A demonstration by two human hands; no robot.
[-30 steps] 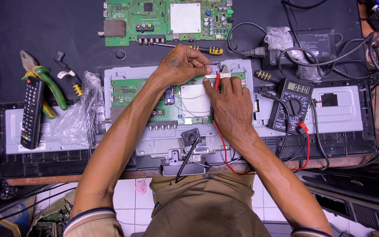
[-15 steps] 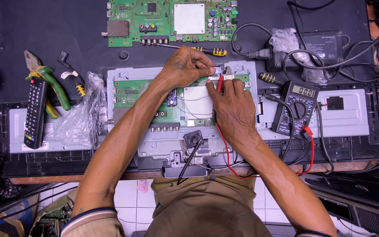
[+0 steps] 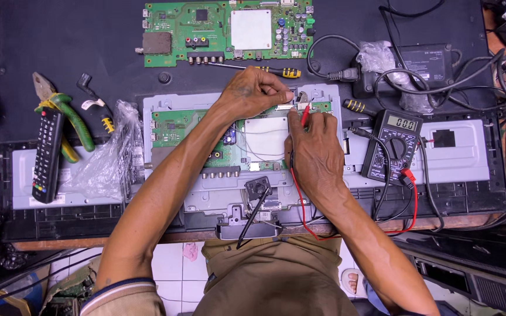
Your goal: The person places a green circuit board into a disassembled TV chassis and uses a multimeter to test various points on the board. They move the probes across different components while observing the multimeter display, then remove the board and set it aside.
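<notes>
The right hand (image 3: 317, 149) pinches a red probe (image 3: 304, 115) between thumb and fingers, closed on it. The probe sticks out just above the fingertips, its long axis roughly upright in the view, tip pointing away from the person toward the top edge of the green circuit board (image 3: 191, 126) mounted in the grey chassis (image 3: 458, 158). A red lead runs from the hand down past the wrist and loops back to the multimeter (image 3: 392, 146), which lies just to the right of that hand on the chassis.

The left hand (image 3: 253, 92) rests curled at the board's upper edge, fingers together and pressed down beside the probe tip; whether it grips anything there cannot be told, since the knuckles hide the fingertips.

Two green circuit boards show: the one under the hands and a second circuit board (image 3: 177, 17) lying loose on the dark surface (image 3: 60, 41) above. Two yellow-and-black screwdrivers show: one screwdriver (image 3: 265, 70) lies crosswise just above the left hand, and another screwdriver handle (image 3: 355, 106) sits right of the probe. One remote control (image 3: 48, 153), one pair of green-handled pliers (image 3: 68, 114) and one clear plastic bag (image 3: 103, 158) lie at the left.
</notes>
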